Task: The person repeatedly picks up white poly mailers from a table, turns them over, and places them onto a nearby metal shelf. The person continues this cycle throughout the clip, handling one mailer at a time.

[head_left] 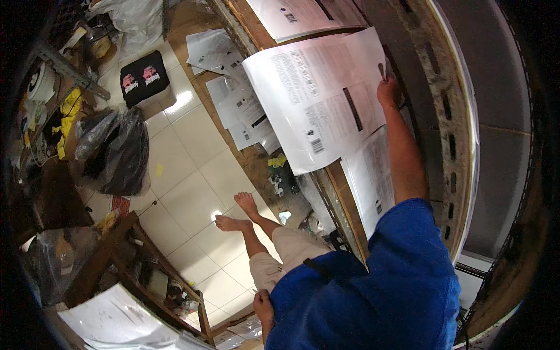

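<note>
My right hand (389, 92) is closed at the far right edge of a large white printed sheet (303, 111), which bends over the front of a slotted metal shelf. A small dark thing (382, 70) shows at the fingers, too small to name. Under that arm lies another printed sheet (373, 181), and a further one (312, 16) sits beyond. My left hand (262, 303) hangs low beside my waist with its fingers curled, and what they hold, if anything, is hidden.
A slotted metal upright (449, 140) runs close along my right. Several loose printed sheets (236, 105) lie on a lower board. On the tiled floor (192, 146) are a folded black cloth (143, 79) and a dark plastic bag (114, 149). A wooden frame (157, 251) stands at left.
</note>
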`<control>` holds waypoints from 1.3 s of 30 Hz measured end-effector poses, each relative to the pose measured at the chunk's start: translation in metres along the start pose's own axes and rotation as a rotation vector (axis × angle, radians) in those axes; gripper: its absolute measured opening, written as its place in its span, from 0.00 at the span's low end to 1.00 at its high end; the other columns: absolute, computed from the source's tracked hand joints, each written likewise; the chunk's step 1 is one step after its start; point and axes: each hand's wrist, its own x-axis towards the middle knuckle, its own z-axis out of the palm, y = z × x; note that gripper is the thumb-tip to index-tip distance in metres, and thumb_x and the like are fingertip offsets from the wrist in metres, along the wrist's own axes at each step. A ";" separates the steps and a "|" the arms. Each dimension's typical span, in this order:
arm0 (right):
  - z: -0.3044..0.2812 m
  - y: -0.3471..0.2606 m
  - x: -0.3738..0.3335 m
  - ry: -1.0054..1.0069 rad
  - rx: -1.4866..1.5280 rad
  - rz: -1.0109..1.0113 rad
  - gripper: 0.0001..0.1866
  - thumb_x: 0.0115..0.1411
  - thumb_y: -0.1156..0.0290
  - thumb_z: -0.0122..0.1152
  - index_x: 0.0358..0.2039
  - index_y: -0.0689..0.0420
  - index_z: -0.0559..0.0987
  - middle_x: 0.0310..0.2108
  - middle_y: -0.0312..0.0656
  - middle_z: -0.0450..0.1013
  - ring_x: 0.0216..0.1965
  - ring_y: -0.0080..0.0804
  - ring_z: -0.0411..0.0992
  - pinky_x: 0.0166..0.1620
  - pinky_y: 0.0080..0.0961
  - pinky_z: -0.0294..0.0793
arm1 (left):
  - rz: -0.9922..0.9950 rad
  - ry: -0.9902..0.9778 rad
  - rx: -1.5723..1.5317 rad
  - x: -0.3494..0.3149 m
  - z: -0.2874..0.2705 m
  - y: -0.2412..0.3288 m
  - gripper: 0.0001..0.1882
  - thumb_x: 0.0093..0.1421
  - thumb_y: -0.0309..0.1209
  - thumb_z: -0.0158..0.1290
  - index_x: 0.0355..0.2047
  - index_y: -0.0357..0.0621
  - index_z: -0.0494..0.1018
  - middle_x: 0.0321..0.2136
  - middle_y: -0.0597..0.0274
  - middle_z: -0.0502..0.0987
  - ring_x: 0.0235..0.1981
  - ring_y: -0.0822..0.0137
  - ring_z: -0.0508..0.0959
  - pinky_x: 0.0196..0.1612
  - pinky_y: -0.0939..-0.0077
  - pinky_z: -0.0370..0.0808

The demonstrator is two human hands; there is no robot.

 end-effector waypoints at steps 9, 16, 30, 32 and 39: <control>-0.014 -0.003 0.041 -0.055 -0.199 0.212 0.16 0.60 0.67 0.49 0.46 0.58 0.75 0.43 0.53 0.75 0.46 0.52 0.73 0.48 0.44 0.71 | 0.055 0.019 0.095 0.019 0.020 0.026 0.16 0.65 0.36 0.48 0.30 0.33 0.74 0.21 0.60 0.74 0.24 0.71 0.70 0.29 0.74 0.69; -0.031 -0.023 0.054 -0.189 -0.215 0.305 0.16 0.60 0.66 0.49 0.46 0.56 0.77 0.44 0.53 0.75 0.46 0.53 0.73 0.48 0.45 0.71 | 0.077 0.009 0.124 0.019 0.027 0.038 0.16 0.65 0.36 0.47 0.34 0.32 0.74 0.25 0.54 0.76 0.29 0.66 0.72 0.35 0.72 0.71; -0.011 -0.022 0.067 -0.260 -0.238 0.382 0.19 0.62 0.66 0.50 0.53 0.52 0.73 0.49 0.52 0.73 0.50 0.51 0.72 0.52 0.43 0.70 | 0.024 0.028 0.071 0.015 0.031 0.040 0.16 0.65 0.37 0.49 0.34 0.33 0.74 0.22 0.60 0.74 0.25 0.71 0.69 0.30 0.75 0.69; -0.021 -0.038 0.060 -0.137 -0.163 0.385 0.21 0.62 0.65 0.50 0.56 0.54 0.70 0.52 0.52 0.70 0.52 0.52 0.70 0.54 0.44 0.68 | 0.083 0.033 0.089 0.019 0.031 0.021 0.15 0.65 0.36 0.49 0.34 0.33 0.74 0.22 0.61 0.74 0.24 0.72 0.69 0.29 0.76 0.69; -0.051 -0.155 -0.035 0.306 0.440 -0.115 0.25 0.56 0.73 0.58 0.55 0.60 0.68 0.54 0.53 0.66 0.56 0.50 0.63 0.59 0.42 0.60 | 0.078 0.008 0.033 0.001 0.037 0.013 0.15 0.65 0.36 0.49 0.33 0.34 0.74 0.20 0.63 0.73 0.22 0.72 0.69 0.27 0.76 0.67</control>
